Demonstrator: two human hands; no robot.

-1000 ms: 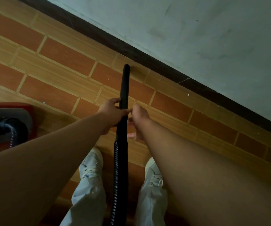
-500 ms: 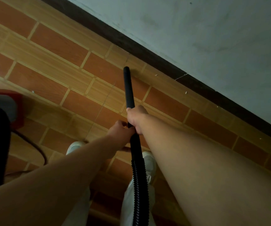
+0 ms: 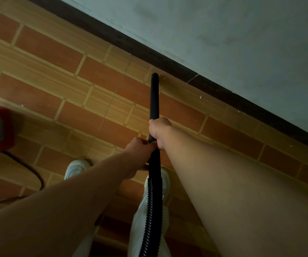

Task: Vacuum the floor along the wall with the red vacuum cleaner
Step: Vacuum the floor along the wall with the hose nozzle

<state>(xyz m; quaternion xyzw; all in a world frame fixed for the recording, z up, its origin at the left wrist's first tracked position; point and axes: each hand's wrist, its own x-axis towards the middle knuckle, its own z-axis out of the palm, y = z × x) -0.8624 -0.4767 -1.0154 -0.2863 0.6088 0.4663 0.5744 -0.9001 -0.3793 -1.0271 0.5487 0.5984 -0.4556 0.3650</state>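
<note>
Nearest us: two bare forearms and one black ribbed hose (image 3: 150, 210) coming up between them, over two pale trouser legs (image 3: 136, 227). Two white shoes on the floor, the left shoe (image 3: 75, 168) clear of the hose, the right shoe (image 3: 165, 178) partly behind it.

The hose joins one smooth black wand (image 3: 154, 97). Both hands are on it. The left hand (image 3: 140, 151) is lower, with fingers curled round the wand just above the ribbed part. The right hand (image 3: 158, 130) is higher, with fingers wrapped tight round the wand. The two hands touch each other.

One red vacuum cleaner (image 3: 10, 117) sits at the left edge, grey on top, blurred and cut off by the frame, well apart from the wand. One dark cable (image 3: 32, 173) loops on the floor beside it.

The wand tip (image 3: 154, 75) rests down at the floor (image 3: 97, 75), on orange and tan tiles, just beside the dark skirting (image 3: 168, 60). We count at least four pale specks (image 3: 200, 97) along that strip. Beyond them is one grey-green wall (image 3: 223, 34), scuffed.
</note>
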